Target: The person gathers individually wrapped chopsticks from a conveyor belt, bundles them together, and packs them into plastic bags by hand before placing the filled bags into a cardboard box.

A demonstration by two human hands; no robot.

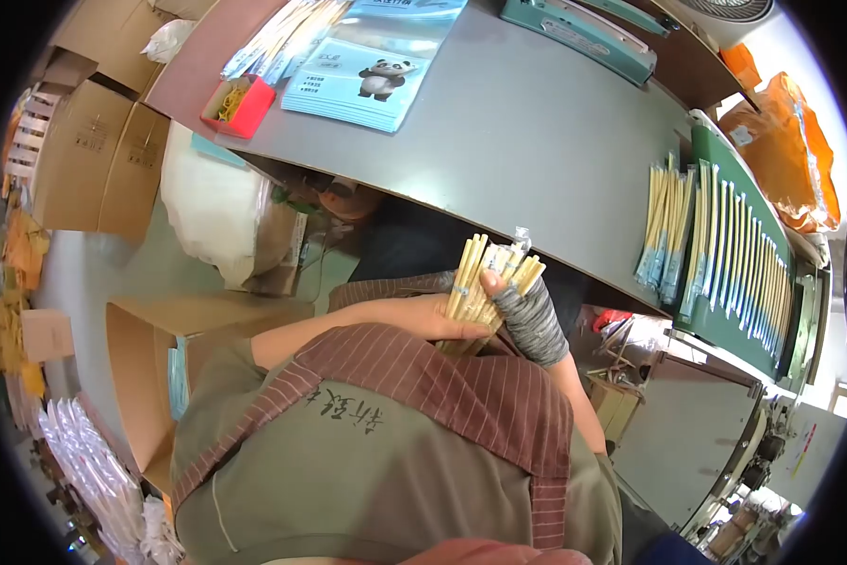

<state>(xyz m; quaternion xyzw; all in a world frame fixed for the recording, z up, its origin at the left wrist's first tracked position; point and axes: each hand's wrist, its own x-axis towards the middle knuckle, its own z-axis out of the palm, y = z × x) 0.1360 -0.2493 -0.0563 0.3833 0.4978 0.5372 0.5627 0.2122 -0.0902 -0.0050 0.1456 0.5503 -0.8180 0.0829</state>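
Note:
Close to my apron front, both hands are closed around a bundle of chopsticks [472,264] in clear wrappers, their ends fanned upward. My left hand [447,320] grips it low from the left, thumb across the sticks. My right hand [501,285], with a grey wrap round its wrist, holds the bundle from the right, thumb pressed on the upper part. The fingers behind the bundle are hidden. To the right, more wrapped chopsticks [664,226] lie at the table edge, beside a row spread on a green conveyor [725,325].
On the grey table [537,151] are panda-printed plastic bags [358,85], loose chopsticks [287,38], a red box [239,106] of rubber bands and a green bag sealer [584,38]. An open carton [141,377] stands at my left; a machine [687,433] sits lower right.

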